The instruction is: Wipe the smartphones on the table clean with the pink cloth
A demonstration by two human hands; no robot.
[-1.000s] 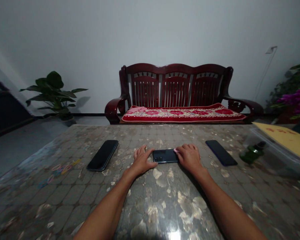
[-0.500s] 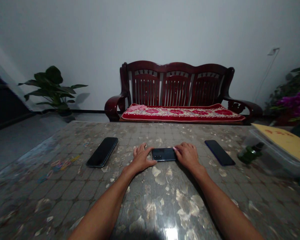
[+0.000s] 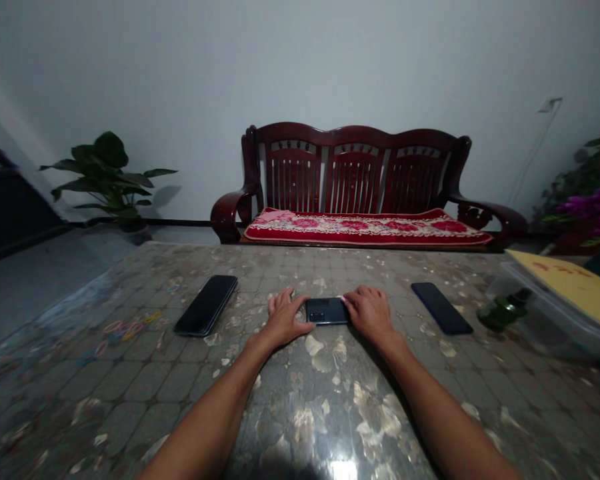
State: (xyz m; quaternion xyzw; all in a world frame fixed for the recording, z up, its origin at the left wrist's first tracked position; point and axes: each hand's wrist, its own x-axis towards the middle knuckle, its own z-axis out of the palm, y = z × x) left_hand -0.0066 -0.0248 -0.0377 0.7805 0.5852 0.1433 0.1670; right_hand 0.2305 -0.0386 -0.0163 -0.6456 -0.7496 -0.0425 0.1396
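Held phone (image 3: 327,311); blurry red txt (image 3: 569,270), prob.

The middle phone (image 3: 330,312) is showing a smooth, dark back with a soft gloss, while the left phone (image 3: 207,305) is presenting a smooth, glass-like black face. The patterned tabletop (image 3: 300,387) is gleaming smoothly, throwing back a bright glare. The bench (image 3: 357,159) is shining like polished, varnished wood, and its red cover (image 3: 365,230) is looking like matt cloth. The box (image 3: 555,328) is appearing as clear, smooth plastic, and the yellow sheet (image 3: 580,283) is resembling matt paper.
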